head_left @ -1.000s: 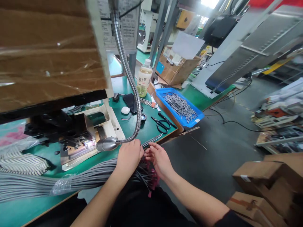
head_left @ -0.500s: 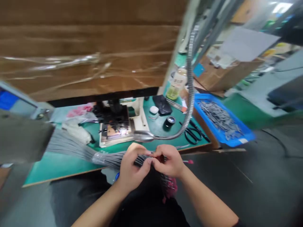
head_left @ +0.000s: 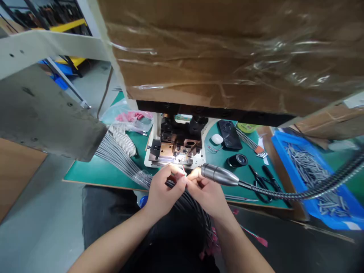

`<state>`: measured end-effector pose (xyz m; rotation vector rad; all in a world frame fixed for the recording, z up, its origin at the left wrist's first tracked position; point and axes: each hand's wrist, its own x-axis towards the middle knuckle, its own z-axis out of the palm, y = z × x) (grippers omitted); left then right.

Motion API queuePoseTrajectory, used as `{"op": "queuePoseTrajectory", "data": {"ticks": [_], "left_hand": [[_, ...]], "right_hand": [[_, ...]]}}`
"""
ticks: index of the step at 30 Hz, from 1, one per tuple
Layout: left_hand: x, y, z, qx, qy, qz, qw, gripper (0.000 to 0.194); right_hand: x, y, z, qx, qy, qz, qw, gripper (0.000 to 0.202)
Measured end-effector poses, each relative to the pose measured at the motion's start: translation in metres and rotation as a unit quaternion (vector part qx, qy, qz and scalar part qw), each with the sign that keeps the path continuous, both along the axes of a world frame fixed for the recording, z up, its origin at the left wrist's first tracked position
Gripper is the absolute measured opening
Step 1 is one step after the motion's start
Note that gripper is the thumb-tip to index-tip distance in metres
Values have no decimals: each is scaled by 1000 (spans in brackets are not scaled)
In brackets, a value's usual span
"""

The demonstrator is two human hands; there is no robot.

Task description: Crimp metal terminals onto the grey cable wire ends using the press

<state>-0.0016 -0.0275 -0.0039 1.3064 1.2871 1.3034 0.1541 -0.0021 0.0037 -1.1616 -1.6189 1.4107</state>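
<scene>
My left hand (head_left: 163, 191) and my right hand (head_left: 209, 195) meet fingertip to fingertip at the front of a small press machine (head_left: 180, 146). Both pinch the thin end of a cable (head_left: 184, 170), where fine red and white wires show; the rest of it is hidden by the fingers. A bundle of grey cables (head_left: 122, 157), wrapped in clear film, runs from the left under my left hand and down over my lap. Its lower ends carry pink-red tips (head_left: 210, 244). Another pink-tipped wire end (head_left: 261, 240) sticks out beyond my right forearm.
A lamp head (head_left: 220, 174) on a flexible metal neck sits just above my right hand. Pliers (head_left: 260, 184), a black jar (head_left: 237, 160) and hex keys (head_left: 250, 142) lie on the green table (head_left: 85, 168). A blue tray (head_left: 309, 201) of grey pieces stands right. A taped cardboard sheet (head_left: 213, 49) hangs overhead.
My view has swung left and closer to the press. Both hands have come nearer the press front, still pinching together, and coloured wires now show at the fingertips.
</scene>
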Motion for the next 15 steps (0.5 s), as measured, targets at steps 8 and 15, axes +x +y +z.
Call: {"op": "queuePoseTrajectory", "data": {"ticks": [8,15], "left_hand": [[-2,6,1,-20,-54,-9,998,9],[1,12,-10,-25,-188,-42,981,13]], "right_hand": [[-1,4,-5,-28,4,-1,1000,26],[0,4,-6,-46,28,10,998,29]]}}
